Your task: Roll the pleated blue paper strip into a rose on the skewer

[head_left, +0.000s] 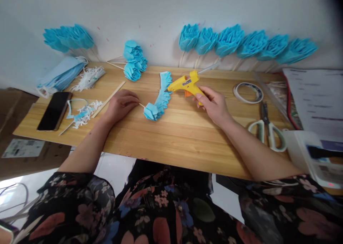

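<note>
My right hand (213, 102) is closed around the handle of a yellow glue gun (184, 82) with an orange trigger. Its nozzle points left and meets, or nearly meets, a blue pleated strip (164, 92) lying on the table. At its near end the strip runs into a partly rolled blue flower (152, 111) on a thin wooden stick (141, 105). My left hand (123, 102) rests on the table with its fingertips pinching the other end of that stick. A clear glue stick (209, 68) juts from the back of the gun.
Finished blue flowers (230, 40) lean along the wall, with smaller ones (133, 59) behind the strip. Face masks (63, 74), a phone (53, 111) and scraps (85, 114) lie left. Tape (248, 93), scissors (266, 127) and a plastic box (308, 154) lie right. The table's front edge is near me.
</note>
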`<state>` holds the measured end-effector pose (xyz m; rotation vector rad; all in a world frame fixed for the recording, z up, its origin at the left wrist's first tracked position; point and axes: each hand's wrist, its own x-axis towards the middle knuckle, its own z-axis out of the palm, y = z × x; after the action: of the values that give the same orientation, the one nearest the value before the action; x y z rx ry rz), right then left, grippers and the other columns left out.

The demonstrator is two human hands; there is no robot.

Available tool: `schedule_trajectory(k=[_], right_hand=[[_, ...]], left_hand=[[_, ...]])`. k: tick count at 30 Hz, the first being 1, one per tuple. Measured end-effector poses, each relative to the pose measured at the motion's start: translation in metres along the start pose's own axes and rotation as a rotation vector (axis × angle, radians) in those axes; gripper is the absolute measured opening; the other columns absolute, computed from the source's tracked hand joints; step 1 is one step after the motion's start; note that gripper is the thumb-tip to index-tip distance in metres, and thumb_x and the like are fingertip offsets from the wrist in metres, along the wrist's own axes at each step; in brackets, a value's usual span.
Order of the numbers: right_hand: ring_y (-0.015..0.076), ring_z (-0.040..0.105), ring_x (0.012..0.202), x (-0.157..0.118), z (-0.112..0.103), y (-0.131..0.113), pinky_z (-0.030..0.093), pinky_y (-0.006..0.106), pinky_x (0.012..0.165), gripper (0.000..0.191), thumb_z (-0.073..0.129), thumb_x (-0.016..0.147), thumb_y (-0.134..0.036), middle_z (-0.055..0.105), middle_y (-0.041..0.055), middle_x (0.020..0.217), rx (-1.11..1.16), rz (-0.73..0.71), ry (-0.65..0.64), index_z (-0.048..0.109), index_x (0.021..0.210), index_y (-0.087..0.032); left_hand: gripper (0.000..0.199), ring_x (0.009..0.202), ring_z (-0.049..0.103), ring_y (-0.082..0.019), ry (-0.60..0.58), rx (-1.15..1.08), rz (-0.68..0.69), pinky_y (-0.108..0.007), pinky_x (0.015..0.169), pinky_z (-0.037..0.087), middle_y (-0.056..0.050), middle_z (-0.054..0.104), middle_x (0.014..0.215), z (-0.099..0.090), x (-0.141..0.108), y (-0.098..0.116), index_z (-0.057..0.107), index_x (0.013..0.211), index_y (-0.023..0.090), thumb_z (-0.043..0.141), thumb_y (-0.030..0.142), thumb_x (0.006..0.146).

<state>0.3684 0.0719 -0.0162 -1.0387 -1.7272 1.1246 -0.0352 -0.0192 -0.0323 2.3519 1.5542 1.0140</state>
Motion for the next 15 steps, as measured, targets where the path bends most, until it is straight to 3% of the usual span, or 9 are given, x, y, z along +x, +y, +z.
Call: schedule_trajectory(k=[9,15], right_hand=[[0.0184,0.061,0.071,0.0005,-0.0014,0.0004,0.050,0.035,0.071,0.041,0.071,0.098,-0.050,0.083,0.0049,0.094,-0.296,-0.170,-0.012,0.087,0.124,-0.022],[0.0191,0.062,0.073,0.0000,-0.0002,0.0042,0.049,0.034,0.071,0.040,0.068,0.099,-0.048,0.083,0.0058,0.094,-0.291,-0.199,-0.008,0.087,0.124,-0.021]], left_hand=[[0.033,0.103,0.080,-0.029,0.030,-0.005,0.046,-0.046,0.099,0.065,-0.011,0.084,0.106,0.0013,-0.0007,0.0005,0.090,0.098,0.025,0.071,0.049,0.112],[0.036,0.105,0.079,-0.028,0.005,0.012,-0.001,-0.045,0.101,0.065,-0.011,0.084,0.108,0.0002,-0.0016,0.0003,0.089,0.099,0.023,0.070,0.051,0.112]])
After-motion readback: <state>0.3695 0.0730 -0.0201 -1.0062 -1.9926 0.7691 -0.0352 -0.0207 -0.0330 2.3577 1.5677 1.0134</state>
